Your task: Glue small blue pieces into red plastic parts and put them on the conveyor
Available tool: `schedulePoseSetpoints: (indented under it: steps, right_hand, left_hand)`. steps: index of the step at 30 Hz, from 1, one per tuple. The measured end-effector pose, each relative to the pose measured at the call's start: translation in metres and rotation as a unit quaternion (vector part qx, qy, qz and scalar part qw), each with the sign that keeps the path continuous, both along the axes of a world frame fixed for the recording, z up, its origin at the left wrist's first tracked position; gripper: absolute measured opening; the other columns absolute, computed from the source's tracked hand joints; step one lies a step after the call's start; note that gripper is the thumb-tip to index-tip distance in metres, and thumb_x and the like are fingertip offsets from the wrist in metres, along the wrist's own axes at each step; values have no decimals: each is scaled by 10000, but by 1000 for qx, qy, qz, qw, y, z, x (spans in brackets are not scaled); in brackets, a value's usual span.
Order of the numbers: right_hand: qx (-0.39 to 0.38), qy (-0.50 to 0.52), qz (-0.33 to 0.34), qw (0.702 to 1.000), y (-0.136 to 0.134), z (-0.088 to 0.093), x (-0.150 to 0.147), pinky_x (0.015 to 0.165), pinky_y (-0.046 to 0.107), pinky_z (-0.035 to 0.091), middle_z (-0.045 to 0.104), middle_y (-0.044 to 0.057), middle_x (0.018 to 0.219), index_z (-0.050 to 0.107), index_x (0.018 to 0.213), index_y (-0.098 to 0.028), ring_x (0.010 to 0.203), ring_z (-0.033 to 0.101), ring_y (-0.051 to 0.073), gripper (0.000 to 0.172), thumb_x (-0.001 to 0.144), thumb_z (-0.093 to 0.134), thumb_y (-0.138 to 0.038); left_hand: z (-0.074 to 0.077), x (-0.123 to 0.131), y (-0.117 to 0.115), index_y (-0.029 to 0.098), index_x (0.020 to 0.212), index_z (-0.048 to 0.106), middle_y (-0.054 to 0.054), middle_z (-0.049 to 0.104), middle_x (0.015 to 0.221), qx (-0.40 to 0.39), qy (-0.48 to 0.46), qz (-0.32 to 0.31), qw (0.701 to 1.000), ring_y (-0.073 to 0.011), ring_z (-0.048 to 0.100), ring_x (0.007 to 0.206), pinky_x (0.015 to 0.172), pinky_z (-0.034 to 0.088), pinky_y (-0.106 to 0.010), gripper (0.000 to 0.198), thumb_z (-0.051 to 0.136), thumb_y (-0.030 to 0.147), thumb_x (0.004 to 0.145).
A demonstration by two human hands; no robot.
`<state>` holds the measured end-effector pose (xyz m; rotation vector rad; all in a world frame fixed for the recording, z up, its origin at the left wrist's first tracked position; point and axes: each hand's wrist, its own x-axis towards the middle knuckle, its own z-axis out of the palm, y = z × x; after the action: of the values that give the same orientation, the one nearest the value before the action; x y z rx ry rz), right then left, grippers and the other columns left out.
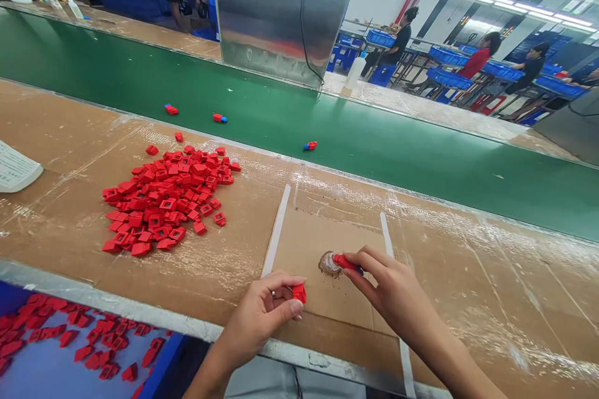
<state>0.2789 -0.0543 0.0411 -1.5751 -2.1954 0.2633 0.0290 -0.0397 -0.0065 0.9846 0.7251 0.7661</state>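
Pinched in my left hand (266, 308) is a small red plastic piece (299, 293) with an opening in its end, held just above the bench edge. My right hand (386, 277) grips a red and blue plastic piece (345, 261), its red end down at a round worn patch (329, 264) on the cardboard. Whether that end presses on the patch or hovers over it I cannot tell. The cardboard sheet (304, 243) lies between two white tape strips. A heap of similar red pieces (173, 193) lies on the bench to the left.
Beyond the bench runs a green conveyor belt (397, 156) carrying several red and blue pieces (219, 118). A blue bin (173, 355) with red pieces is at lower left. A metal housing (281, 19) spans the belt; a white bottle (355, 72) stands beside it. People sit farther back.
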Motion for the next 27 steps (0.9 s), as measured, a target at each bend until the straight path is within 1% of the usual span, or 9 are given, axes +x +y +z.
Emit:
schedulePoseSetpoints:
  steps: [3, 8, 11, 16, 19, 21, 23, 25, 27]
  right_hand:
    - [-1, 15, -8, 1000, -2, 1, 2, 659, 298, 471, 640, 48, 924, 609, 1063, -201, 773, 642, 201, 337, 1078, 375, -442]
    - [43, 55, -51, 996, -7, 4, 5, 716, 302, 474, 643, 45, 987, 601, 1147, -207, 827, 638, 197, 255, 1060, 461, -401]
    - [59, 89, -75, 991, -10, 6, 6, 740, 304, 472, 631, 44, 1008, 599, 1185, -212, 837, 624, 191, 233, 1045, 502, -371]
    - [46, 180, -103, 977, -22, 6, -6, 767, 305, 482, 618, 42, 1018, 613, 1185, -240, 871, 610, 193, 189, 1015, 554, -301]
    - [-7, 279, -98, 955, -36, -2, -28, 790, 289, 511, 628, 41, 1046, 608, 1185, -260, 918, 626, 191, 185, 1008, 560, -285]
    - [-51, 357, -92, 928, -44, -10, -45, 826, 288, 535, 645, 48, 1086, 596, 1201, -268, 968, 645, 195, 196, 1010, 555, -282]
    - [-81, 420, -93, 899, -49, -20, -60, 845, 289, 553, 667, 57, 1109, 590, 1213, -269, 980, 665, 197, 207, 1009, 561, -292]
    - [-99, 456, -101, 879, -52, -27, -70, 852, 286, 563, 686, 68, 1112, 596, 1209, -260, 973, 680, 199, 211, 1005, 573, -309]
    - [-109, 467, -104, 871, -52, -32, -75, 862, 289, 566, 693, 81, 1117, 606, 1199, -245, 980, 684, 205, 215, 1000, 583, -322]
  left_hand:
    - [1, 0, 0, 215, 1095, 742, 9, 609, 820, -5, -7, 2, 1000, -114, 566, 725, 709, 485, -237, 265, 742, 235, 831]
    - [-3, 1, -1, 212, 1124, 734, -12, 613, 879, -19, -20, 1, 1000, -141, 563, 806, 733, 504, -255, 307, 754, 235, 819]
    - [-5, 0, -1, 209, 1127, 731, -14, 630, 882, -23, -18, -1, 1000, -143, 568, 823, 751, 501, -252, 317, 762, 231, 813]
    - [-5, 0, -2, 201, 1124, 723, -23, 693, 891, -27, -18, -3, 999, -141, 618, 841, 795, 486, -241, 325, 772, 222, 804]
    - [-3, 0, -4, 198, 1144, 702, -34, 723, 914, -36, -20, 1, 999, -148, 645, 863, 807, 486, -242, 352, 777, 228, 802]
    - [-3, 1, -4, 206, 1158, 678, -33, 732, 924, -44, -26, 8, 999, -147, 656, 862, 796, 488, -235, 380, 786, 227, 794]
    - [-2, 1, -5, 203, 1137, 669, -35, 740, 927, -47, -36, 5, 998, -148, 666, 859, 799, 493, -238, 359, 785, 233, 798]
    - [-1, 1, -5, 187, 1102, 672, -47, 750, 931, -44, -46, -4, 998, -159, 678, 869, 831, 500, -258, 311, 772, 249, 814]
    - [0, 1, -5, 178, 1085, 674, -60, 759, 947, -44, -55, -9, 998, -174, 693, 890, 867, 508, -283, 292, 765, 261, 821]
